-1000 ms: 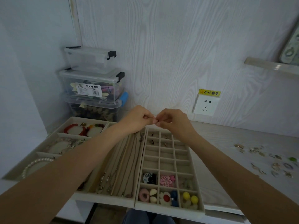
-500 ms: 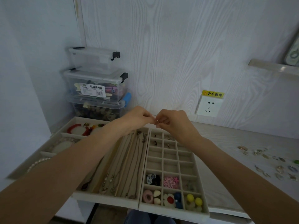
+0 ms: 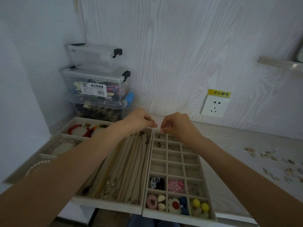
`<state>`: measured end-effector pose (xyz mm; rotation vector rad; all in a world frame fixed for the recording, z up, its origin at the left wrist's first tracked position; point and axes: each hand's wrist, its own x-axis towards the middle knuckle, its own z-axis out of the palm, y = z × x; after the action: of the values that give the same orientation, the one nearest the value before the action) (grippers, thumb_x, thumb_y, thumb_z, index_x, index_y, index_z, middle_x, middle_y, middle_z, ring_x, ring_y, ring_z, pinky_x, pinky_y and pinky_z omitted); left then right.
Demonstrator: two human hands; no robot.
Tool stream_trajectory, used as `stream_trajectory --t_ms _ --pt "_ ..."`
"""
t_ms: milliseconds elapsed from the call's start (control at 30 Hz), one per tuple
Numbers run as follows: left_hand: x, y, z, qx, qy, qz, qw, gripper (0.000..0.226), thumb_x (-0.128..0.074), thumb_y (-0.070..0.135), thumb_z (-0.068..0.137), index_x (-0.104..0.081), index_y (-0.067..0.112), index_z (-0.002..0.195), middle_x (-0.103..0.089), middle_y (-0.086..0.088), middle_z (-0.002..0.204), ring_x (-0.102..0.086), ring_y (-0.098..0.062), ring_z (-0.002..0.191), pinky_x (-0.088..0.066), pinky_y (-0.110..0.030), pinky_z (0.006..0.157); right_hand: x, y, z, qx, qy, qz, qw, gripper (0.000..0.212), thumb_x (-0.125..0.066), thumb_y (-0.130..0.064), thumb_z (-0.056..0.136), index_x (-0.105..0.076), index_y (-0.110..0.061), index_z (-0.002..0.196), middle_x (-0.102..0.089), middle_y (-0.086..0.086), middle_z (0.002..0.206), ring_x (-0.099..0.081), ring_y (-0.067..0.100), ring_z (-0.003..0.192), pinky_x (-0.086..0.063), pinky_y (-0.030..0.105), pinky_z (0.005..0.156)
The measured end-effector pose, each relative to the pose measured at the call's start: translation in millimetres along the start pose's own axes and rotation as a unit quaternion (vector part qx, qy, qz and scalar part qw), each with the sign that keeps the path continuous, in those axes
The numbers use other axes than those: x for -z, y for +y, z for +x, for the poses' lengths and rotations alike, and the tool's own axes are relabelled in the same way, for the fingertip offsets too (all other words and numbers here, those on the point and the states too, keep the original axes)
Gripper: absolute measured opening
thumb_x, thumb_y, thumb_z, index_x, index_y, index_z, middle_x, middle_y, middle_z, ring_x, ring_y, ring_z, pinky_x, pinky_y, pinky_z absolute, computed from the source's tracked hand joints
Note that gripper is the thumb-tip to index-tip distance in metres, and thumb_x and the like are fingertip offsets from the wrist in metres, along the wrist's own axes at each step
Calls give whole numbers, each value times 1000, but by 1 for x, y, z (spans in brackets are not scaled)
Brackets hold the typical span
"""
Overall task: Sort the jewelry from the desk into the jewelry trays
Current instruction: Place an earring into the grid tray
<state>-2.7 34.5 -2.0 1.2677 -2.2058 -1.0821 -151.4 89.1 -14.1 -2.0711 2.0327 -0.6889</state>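
Note:
My left hand [image 3: 139,119] and my right hand [image 3: 177,125] meet above the far end of the beige grid tray [image 3: 199,171], fingertips pinched close together. Between them is a tiny metal piece [image 3: 158,126], too small to identify. The grid tray holds small earrings in its far cells and colourful pieces in its near cells. To its left, the necklace tray [image 3: 147,161] holds several chains laid lengthwise. Further left, a bracelet tray [image 3: 49,145] holds red beads and a pearl strand. Loose jewelry [image 3: 270,163] lies scattered on the desk at the right.
Three stacked clear plastic boxes [image 3: 96,86] stand against the wall in the back left corner. A wall socket [image 3: 214,106] with a yellow warning label sits low on the wall. A shelf edge [image 3: 278,63] juts out at the upper right.
My fingertips have drawn slightly apart, and the view has shifted a little; both hands stay above the far end of the grid tray.

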Motion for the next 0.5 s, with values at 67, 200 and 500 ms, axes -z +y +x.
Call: stream_trajectory --t_ms 67,200,500 --pt "-1 -2 2 -2 11 0 1000 25 -66 17 85 -69 5 107 -67 -7 113 -58 -12 103 -39 -22 87 -3 2 3 -11 -19 -12 1000 7 -71 -15 81 -72 -11 86 -62 -3 80 -53 3 68 -39 11 60" --pt "-1 -5 5 -2 26 -7 1000 25 -66 18 85 -69 5 106 -66 -9 114 -58 -16 111 -40 -25 94 -10 4 11 -48 -75 -31 996 6 -73 -17 79 -72 -12 83 -63 -3 80 -59 10 77 -48 23 71" --pt "-9 -6 7 -6 35 64 997 27 -63 24 88 -66 11 111 -63 -7 117 -57 -16 107 -43 -28 93 -10 5 27 -91 -146 -62 983 14 -75 -24 76 -73 -12 84 -63 -2 75 -59 13 77 -50 28 74"
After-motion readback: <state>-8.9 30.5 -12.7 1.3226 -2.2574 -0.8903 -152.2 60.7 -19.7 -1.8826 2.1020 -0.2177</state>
